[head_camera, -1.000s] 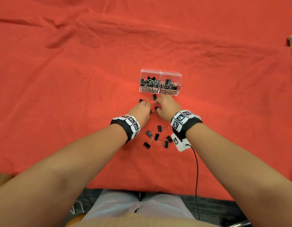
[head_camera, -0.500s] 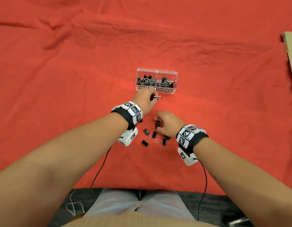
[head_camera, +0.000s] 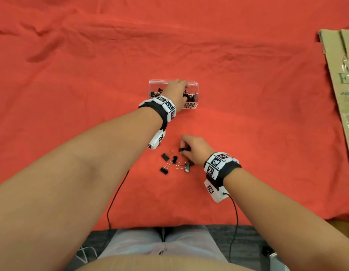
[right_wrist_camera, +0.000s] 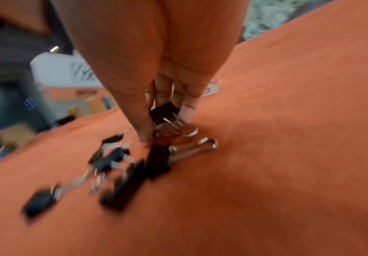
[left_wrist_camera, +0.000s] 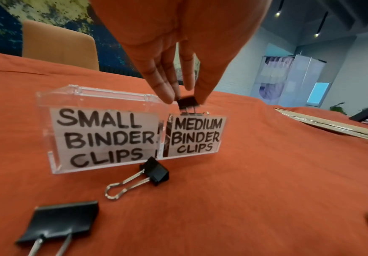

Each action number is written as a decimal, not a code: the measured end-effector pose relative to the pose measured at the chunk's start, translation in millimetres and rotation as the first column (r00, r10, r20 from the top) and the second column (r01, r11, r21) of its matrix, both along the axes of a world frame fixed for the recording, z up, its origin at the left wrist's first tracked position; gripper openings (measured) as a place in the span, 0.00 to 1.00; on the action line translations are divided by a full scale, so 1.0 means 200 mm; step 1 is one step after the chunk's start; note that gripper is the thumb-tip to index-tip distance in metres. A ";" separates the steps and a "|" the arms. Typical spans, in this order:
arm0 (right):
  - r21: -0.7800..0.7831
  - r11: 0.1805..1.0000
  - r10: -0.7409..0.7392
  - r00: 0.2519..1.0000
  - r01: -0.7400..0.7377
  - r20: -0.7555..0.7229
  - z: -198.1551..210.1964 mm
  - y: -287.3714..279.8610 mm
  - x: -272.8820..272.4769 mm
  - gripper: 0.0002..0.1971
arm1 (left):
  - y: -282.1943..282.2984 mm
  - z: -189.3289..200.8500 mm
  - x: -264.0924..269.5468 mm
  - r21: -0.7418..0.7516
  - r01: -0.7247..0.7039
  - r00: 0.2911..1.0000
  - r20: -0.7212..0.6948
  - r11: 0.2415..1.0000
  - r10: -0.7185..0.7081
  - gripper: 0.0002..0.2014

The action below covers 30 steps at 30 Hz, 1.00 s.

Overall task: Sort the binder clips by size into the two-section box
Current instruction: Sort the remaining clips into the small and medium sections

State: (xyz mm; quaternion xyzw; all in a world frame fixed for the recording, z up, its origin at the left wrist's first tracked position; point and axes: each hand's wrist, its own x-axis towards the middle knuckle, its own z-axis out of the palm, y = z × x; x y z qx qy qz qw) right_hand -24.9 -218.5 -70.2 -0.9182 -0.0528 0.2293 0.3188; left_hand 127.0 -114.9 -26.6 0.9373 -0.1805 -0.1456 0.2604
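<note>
A clear two-section box stands on the red cloth, labelled SMALL BINDER CLIPS on the left and MEDIUM BINDER CLIPS on the right. Both sections hold black clips. My left hand hovers over the medium section and pinches a black binder clip just above its rim. My right hand is nearer me, at a loose pile of several clips, and pinches one black clip slightly off the cloth. Another clip lies right below it.
A clip lies just in front of the box, and another lies closer to my left wrist. Flattened cardboard sits at the right edge of the cloth. Cables run from both wrist cameras toward my lap.
My left hand has carried its clip from in front of the box up over the medium section. My right hand stays at the pile, holding a clip.
</note>
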 end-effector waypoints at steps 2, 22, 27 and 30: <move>0.058 0.988 -0.146 0.989 0.146 0.009 0.03 -0.03 0.04 0.08 | 0.02 -0.01 -0.02 -0.011 0.017 1.000 0.022 1.000 -0.017 0.19; -0.033 0.951 -0.279 0.902 0.307 0.329 0.25 -0.01 0.60 0.13 | 0.56 -0.23 -0.55 0.103 0.031 0.985 -0.174 0.994 -0.013 0.17; -0.071 0.990 -0.099 0.960 0.121 0.261 0.24 0.01 0.30 0.10 | 0.55 -0.26 -0.61 0.130 0.065 0.986 -0.164 0.989 -0.043 0.17; -0.112 0.994 0.028 0.995 -0.017 0.100 0.19 -0.02 0.10 0.11 | 0.53 -0.26 -0.61 0.128 0.061 0.988 -0.152 0.990 -0.041 0.14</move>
